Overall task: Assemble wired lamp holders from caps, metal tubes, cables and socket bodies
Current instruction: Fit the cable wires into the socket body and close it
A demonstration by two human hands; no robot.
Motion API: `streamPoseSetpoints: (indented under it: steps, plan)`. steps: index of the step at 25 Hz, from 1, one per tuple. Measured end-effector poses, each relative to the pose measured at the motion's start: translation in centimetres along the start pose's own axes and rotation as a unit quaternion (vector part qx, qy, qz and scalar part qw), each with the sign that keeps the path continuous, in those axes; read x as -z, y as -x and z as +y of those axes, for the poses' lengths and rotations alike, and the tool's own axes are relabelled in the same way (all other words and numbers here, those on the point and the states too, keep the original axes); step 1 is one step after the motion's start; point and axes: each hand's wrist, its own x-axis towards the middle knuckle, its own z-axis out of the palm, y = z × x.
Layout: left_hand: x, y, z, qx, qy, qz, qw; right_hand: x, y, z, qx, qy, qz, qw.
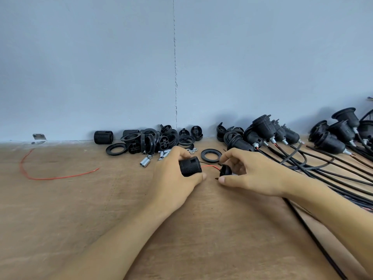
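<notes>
My left hand (177, 174) grips a black ribbed socket body (190, 166) lying on its side just above the wooden table. My right hand (248, 174) holds a black cap (225, 170) a short way to the right of it. A thin red wire (210, 167) runs between the socket body and the cap. A black cable (314, 239) leads from under my right wrist toward the bottom right corner. Several short metal tubes (144, 162) and nuts lie just behind my left hand.
A heap of black socket parts and rings (153, 141) lies along the wall (121, 67). A single ring (211, 155) lies behind my hands. Several assembled lamp holders (264, 128) with black cables fill the right side. A loose red wire (50, 177) lies at left.
</notes>
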Motion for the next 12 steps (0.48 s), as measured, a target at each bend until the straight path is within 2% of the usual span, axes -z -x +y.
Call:
streamPoseSetpoints:
  steps: [7, 12]
  plan:
    - [0.7, -0.4, 0.0, 0.018, 0.143, -0.072, 0.987, -1.3, -0.1, 0.2, 0.065, -0.060, 0.050, 0.995]
    - [0.7, -0.2, 0.2, -0.012, 0.146, -0.107, 0.983, -1.4, -0.2, 0.0, 0.094, -0.121, -0.016, 0.988]
